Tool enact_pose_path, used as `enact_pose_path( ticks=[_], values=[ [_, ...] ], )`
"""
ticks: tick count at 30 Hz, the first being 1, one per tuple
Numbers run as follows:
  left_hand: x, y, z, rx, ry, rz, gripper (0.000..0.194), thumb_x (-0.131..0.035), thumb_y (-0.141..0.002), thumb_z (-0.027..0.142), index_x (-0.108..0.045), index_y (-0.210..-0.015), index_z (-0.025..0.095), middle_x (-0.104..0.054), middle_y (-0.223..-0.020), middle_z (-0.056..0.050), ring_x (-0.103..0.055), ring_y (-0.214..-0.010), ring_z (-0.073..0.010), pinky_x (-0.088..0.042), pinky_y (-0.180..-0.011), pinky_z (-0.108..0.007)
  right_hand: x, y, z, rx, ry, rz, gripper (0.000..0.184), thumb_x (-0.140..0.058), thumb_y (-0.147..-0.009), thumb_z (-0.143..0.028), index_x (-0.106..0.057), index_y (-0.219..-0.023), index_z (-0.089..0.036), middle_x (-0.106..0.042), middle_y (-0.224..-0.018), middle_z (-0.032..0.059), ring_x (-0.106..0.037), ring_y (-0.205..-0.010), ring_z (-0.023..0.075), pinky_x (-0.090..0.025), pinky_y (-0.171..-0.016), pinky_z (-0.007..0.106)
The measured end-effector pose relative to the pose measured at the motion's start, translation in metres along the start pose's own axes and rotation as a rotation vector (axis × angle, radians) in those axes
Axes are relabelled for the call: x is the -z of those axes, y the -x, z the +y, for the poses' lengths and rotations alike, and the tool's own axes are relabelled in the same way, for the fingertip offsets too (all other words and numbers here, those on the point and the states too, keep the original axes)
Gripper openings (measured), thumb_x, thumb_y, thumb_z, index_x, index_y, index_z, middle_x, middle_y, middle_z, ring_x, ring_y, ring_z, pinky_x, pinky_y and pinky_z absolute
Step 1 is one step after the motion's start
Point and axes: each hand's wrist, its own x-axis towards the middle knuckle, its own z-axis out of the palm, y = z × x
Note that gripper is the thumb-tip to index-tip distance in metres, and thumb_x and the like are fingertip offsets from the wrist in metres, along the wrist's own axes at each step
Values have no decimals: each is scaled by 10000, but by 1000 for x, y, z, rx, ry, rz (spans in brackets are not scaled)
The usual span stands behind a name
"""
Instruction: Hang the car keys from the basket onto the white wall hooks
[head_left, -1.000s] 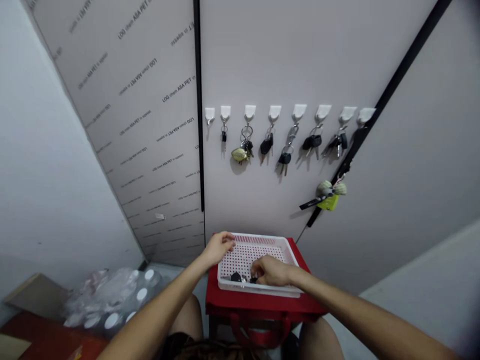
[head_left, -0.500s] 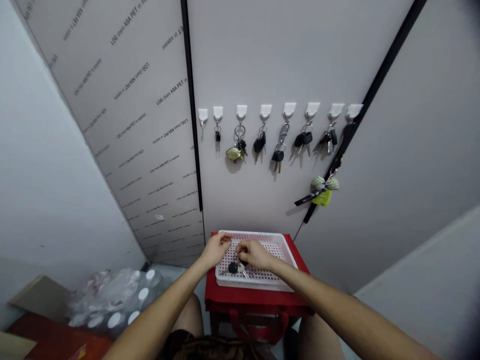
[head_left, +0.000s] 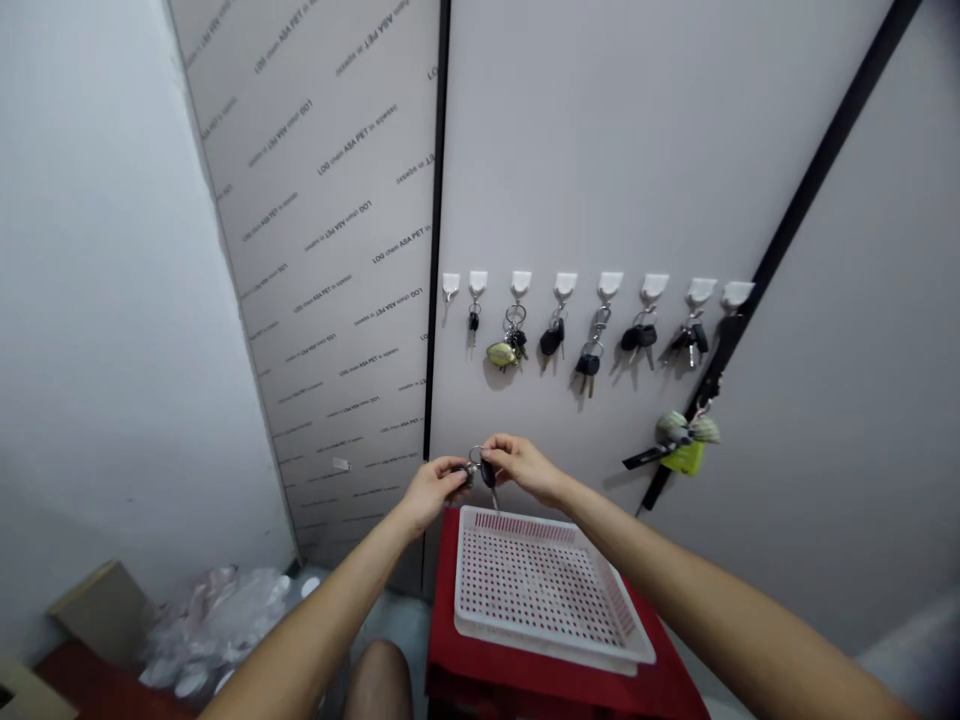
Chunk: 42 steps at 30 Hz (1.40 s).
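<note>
Between my two hands, above the far rim of a white plastic basket [head_left: 540, 590], hangs a bunch of keys [head_left: 488, 474] on a metal ring. My left hand [head_left: 433, 492] pinches the dark part of the bunch on its left side. With thumb and fingertips my right hand [head_left: 520, 466] grips the ring and a black-headed key whose blade points down. Up on the wall panel, a row of white hooks [head_left: 565, 286] carries several key bunches, one with a gold oval tag [head_left: 501, 354]. The leftmost hook [head_left: 451, 287] has no keys on it.
The basket rests on a red-covered stand [head_left: 444, 650]. A yellow-green charm [head_left: 683, 458] with a bow dangles from the rightmost hook. Plastic-wrapped bottles [head_left: 225, 620] and a cardboard piece [head_left: 101, 605] lie on the floor at left. Black strips [head_left: 439, 220] edge the panel.
Both hands have risen from inside the basket, lifting the keys out of it. The camera view has shifted, so the hooks and basket appear lower and farther right.
</note>
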Motion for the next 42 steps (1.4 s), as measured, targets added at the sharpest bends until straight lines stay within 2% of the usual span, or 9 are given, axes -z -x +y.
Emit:
enact_pose_path(
  ticks=[4,10,16,20,26,31,35,39,42],
  values=[
    [10,-2,13,-31,-26,67,144,-524,-573,170,-516,-712,134,-522,-585,23,-475,-470,-42,-337,-474,-168,-1,-9,-12,19,-39,12,174,-489,-586,-302,-432,-583,-138,-434,-438,-63,-388,-390,33,-320,-413,175],
    [8,-15,42,-114,-25,101,107,-515,-573,137,-506,-680,131,-517,-566,23,-481,-462,-45,-345,-459,-164,-5,-30,-42,107,-49,83,178,-497,-578,-292,-418,-541,-137,-437,-421,-52,-379,-367,34,-314,-386,172],
    [3,-42,106,-276,-31,226,59,-474,-611,119,-499,-664,124,-509,-546,23,-464,-432,-29,-357,-449,-157,0,-75,-97,278,123,355,148,-442,-617,-277,-438,-557,-142,-477,-456,-15,-425,-380,60,-331,-367,177],
    [0,-61,147,-347,-106,324,43,-489,-601,109,-493,-644,114,-486,-512,25,-458,-414,-34,-366,-433,-164,2,-98,-130,350,415,580,178,-405,-631,-283,-481,-569,-134,-520,-493,14,-483,-458,90,-363,-434,190],
    [2,-87,178,-402,-155,421,70,-472,-618,103,-485,-686,112,-473,-541,29,-444,-400,-22,-388,-438,-162,1,-118,-162,317,692,763,220,-386,-650,-261,-552,-638,-118,-578,-613,72,-529,-606,140,-382,-551,222],
    [2,-94,174,-351,-205,436,90,-481,-611,91,-484,-700,104,-464,-513,31,-440,-385,-27,-385,-429,-168,-3,-126,-158,191,742,710,235,-358,-658,-179,-572,-706,-93,-585,-672,118,-539,-625,160,-383,-539,230],
    [4,-86,155,-271,-247,390,122,-472,-613,89,-471,-734,104,-461,-481,34,-453,-392,-42,-377,-429,-176,-4,-113,-140,256,736,625,243,-358,-649,-169,-574,-744,-112,-588,-656,85,-536,-642,142,-381,-569,212],
    [7,-67,121,-184,-297,330,196,-487,-593,99,-455,-786,97,-460,-449,41,-440,-369,-51,-345,-399,-176,0,-79,-101,360,701,551,317,-385,-627,-177,-511,-912,-120,-575,-630,47,-520,-616,117,-376,-600,206],
    [4,-54,86,-139,-340,277,247,-505,-560,86,-463,-804,86,-415,-392,71,-380,-317,-38,-284,-355,-161,8,-49,-59,286,556,381,406,-388,-615,-180,-425,-1016,-133,-522,-526,-9,-472,-440,78,-373,-472,190]
  ],
)
